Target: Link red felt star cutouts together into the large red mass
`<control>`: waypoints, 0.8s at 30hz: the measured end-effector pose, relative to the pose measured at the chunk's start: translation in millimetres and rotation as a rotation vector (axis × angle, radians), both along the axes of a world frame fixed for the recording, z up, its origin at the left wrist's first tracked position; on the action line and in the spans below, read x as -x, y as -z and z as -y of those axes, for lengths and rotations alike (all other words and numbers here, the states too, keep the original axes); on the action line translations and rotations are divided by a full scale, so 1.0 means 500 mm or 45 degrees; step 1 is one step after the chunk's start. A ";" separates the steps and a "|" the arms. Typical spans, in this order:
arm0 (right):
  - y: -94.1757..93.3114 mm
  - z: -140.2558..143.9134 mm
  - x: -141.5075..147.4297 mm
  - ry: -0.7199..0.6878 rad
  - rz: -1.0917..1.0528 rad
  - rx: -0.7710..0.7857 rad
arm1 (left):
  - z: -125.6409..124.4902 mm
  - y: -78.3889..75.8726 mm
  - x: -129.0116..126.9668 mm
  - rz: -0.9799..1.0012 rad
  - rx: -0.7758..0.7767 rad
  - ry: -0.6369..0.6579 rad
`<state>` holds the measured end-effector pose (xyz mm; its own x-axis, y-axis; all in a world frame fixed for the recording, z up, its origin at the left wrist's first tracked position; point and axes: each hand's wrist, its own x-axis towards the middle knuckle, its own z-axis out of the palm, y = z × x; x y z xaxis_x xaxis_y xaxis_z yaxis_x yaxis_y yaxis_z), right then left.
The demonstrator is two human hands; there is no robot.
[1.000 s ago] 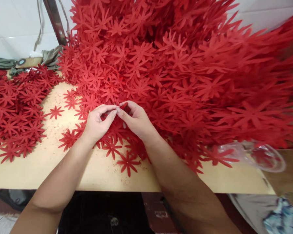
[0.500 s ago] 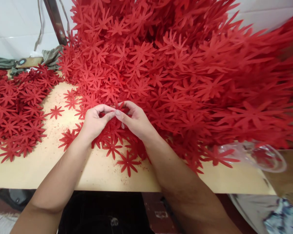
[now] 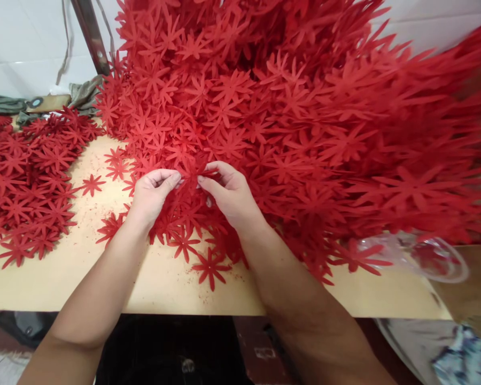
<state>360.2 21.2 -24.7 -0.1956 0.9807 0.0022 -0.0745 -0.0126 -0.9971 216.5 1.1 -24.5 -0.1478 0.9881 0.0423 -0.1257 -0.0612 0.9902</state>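
A huge heap of red flower-shaped cutouts (image 3: 288, 107) covers the middle and right of a pale wooden table (image 3: 64, 272). My left hand (image 3: 154, 195) and my right hand (image 3: 230, 195) meet at the heap's near edge. Both pinch one red flower cutout (image 3: 190, 175) between thumb and fingers, each on its own side of it. Part of that cutout is hidden by my fingers. Loose cutouts lie flat on the table under and in front of my hands, one of them at the front (image 3: 210, 267).
A second, flatter pile of red cutouts (image 3: 28, 182) lies at the left. Clear plastic wrap (image 3: 433, 256) sits at the right edge of the table. Folded green cloth (image 3: 80, 93) and a metal bar (image 3: 90, 35) stand at the back left, before a white wall.
My hands have moved slightly up and apart; fingertips that were pressed together now hold a red flower cutout spread between them.
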 end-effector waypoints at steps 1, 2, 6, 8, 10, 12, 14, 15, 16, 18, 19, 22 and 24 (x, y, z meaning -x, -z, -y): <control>0.000 -0.001 -0.001 -0.004 -0.008 0.001 | 0.000 0.001 0.001 -0.006 -0.007 -0.023; 0.000 -0.002 -0.002 -0.008 -0.016 0.002 | -0.001 0.002 0.002 -0.010 -0.010 -0.049; 0.000 -0.010 -0.013 0.083 -0.064 -0.006 | -0.012 0.007 0.017 0.024 -0.030 -0.214; 0.001 -0.018 -0.022 0.201 -0.105 -0.026 | -0.019 0.010 0.032 0.085 -0.055 -0.318; 0.003 -0.026 -0.029 0.288 -0.124 -0.065 | -0.025 0.013 0.043 0.121 -0.079 -0.356; 0.006 -0.030 -0.031 0.301 -0.102 -0.086 | -0.027 0.017 0.045 0.092 -0.092 -0.315; 0.010 -0.029 -0.028 0.267 -0.049 -0.078 | -0.024 0.022 0.036 0.035 -0.091 -0.241; 0.012 -0.027 -0.025 0.248 -0.016 -0.074 | -0.022 0.023 0.029 0.010 -0.088 -0.205; 0.013 -0.024 -0.022 0.232 0.017 -0.082 | -0.019 0.025 0.021 -0.010 -0.084 -0.170; 0.014 -0.019 -0.018 0.206 0.071 -0.134 | -0.014 0.025 0.009 -0.029 -0.079 -0.110; 0.014 -0.017 -0.017 0.180 0.088 -0.170 | -0.012 0.025 0.004 -0.022 -0.079 -0.087; 0.010 -0.013 -0.020 0.004 0.120 -0.268 | -0.007 0.019 -0.003 0.061 -0.075 -0.055; 0.009 -0.010 -0.023 -0.126 0.172 -0.302 | -0.004 0.015 -0.006 0.117 -0.075 -0.044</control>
<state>371.5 26.2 -29.2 -0.3048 0.9319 0.1966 0.0493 0.2215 -0.9739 219.6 3.2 -32.0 -0.1877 0.9785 0.0851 -0.2126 -0.1251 0.9691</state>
